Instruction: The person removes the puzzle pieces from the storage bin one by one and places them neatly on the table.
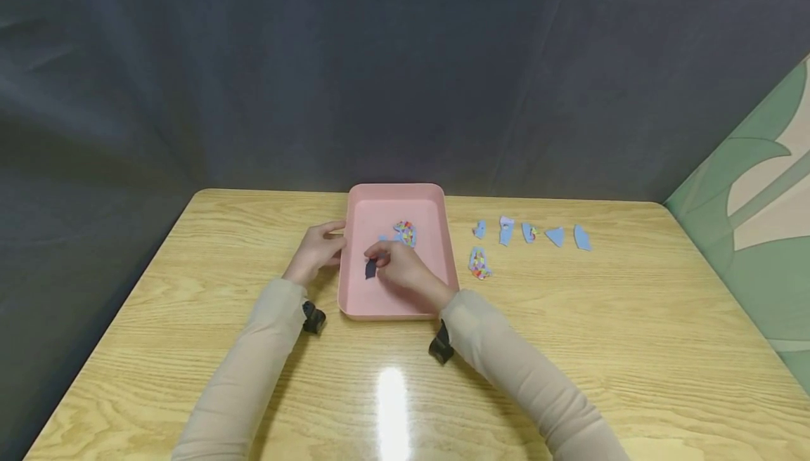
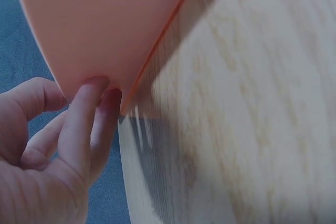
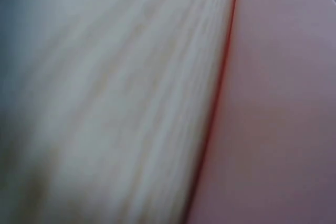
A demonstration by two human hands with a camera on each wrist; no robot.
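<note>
A pink tray (image 1: 430,264) stands on the table in the head view. At its left wall is my left hand (image 1: 316,254), fingers lightly bent and touching the outside. The left wrist view shows those fingertips (image 2: 94,85) against the pink wall near a corner. Over the tray's inside, my right hand (image 1: 405,268) pinches a small dark flat piece (image 1: 370,269) between thumb and fingers. Just beyond that hand lie a multicoloured piece (image 1: 407,233) and light blue bits (image 1: 383,239), partly covered. The right wrist view shows only the tray's outer wall (image 3: 273,98) and blurred wood, no hand.
Right of the tray, several light blue pieces (image 1: 555,236) lie in a row on the wooden table (image 1: 601,334). A multicoloured piece (image 1: 479,263) lies below the row's left end. A dark curtain (image 1: 380,74) hangs behind the table's back edge.
</note>
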